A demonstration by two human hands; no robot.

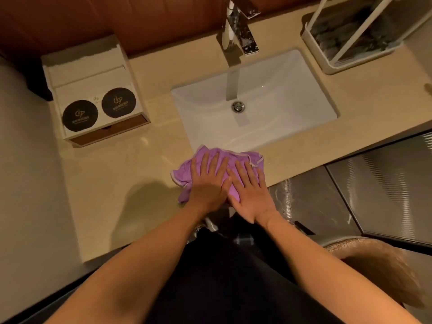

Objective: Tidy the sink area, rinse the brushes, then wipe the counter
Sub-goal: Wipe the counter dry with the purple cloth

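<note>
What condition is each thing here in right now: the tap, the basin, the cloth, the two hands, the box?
Tap: no water seen running.
Sink: empty, no standing water visible.
Cloth: crumpled, lying on the counter at the sink's near edge, under both hands.
Left hand: fingers straight, pressing the cloth.
Right hand: fingers straight, pressing the cloth.
Box: upright on the counter, drawer looks shut.

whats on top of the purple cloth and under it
The left hand and right hand press flat on the crumpled purple cloth. Beige stone counter shows around it; the patch beneath is covered.
</note>
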